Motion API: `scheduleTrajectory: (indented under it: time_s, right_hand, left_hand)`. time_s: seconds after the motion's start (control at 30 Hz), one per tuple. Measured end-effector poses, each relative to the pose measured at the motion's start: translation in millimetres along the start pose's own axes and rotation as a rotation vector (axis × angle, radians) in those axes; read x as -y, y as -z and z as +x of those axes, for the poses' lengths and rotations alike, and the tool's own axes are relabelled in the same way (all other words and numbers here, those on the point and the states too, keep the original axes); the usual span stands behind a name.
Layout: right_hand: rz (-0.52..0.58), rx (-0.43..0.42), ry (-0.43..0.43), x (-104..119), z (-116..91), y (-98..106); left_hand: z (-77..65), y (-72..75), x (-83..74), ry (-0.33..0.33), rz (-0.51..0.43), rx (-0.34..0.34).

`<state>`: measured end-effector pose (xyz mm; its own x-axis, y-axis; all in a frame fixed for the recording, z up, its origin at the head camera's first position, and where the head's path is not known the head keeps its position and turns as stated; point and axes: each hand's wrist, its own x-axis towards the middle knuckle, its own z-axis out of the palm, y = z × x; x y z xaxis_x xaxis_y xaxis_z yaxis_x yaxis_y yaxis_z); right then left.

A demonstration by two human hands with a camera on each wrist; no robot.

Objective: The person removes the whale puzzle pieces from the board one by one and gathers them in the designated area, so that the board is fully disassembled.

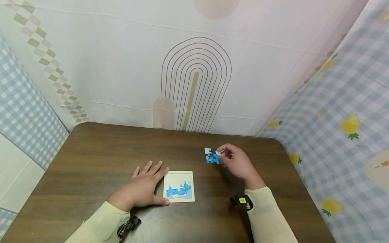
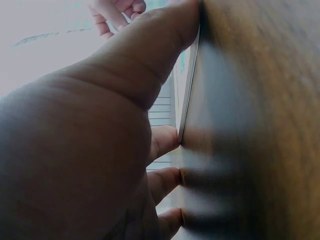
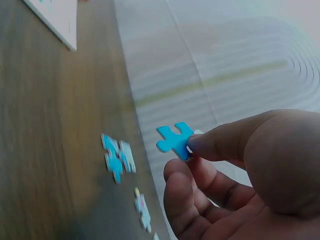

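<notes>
My right hand (image 1: 239, 164) pinches a blue puzzle piece (image 3: 173, 139) between thumb and fingertips, raised off the table in the right wrist view. Close to it lie loose puzzle pieces (image 1: 209, 159), blue and white. My left hand (image 1: 141, 189) rests with spread fingers on the table, its thumb and index finger at the left edge of a square puzzle board (image 1: 178, 177). Joined blue pieces (image 1: 179, 191) fill the lower part of that board, while its upper part shows bare cream. In the left wrist view the board's thin edge (image 2: 190, 82) runs between thumb and index fingertip.
The brown wooden table (image 1: 100, 152) ends at a hanging patterned cloth (image 1: 127, 67) behind. A checked cloth with yellow fruit (image 1: 331, 135) hangs along the right side. More loose pieces (image 3: 142, 210) lie near the table's far edge, under the right hand.
</notes>
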<state>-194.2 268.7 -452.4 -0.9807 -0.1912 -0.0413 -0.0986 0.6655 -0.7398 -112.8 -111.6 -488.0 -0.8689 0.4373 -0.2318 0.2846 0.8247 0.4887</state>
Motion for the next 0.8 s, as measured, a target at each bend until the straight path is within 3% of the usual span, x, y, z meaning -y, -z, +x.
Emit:
scheduleTrajectory:
  time_s: [0.4,0.8]
  right_hand:
    - [0.023,-0.004,-0.171,-43,15,7]
    - [0.008,-0.046,-0.214,-57,20,-1]
  left_hand:
    - [-0.9,-0.7,-0.1,0.003,0.001,0.007]
    - [-0.9,0.1,-1.2,0.003,0.001,0.002]
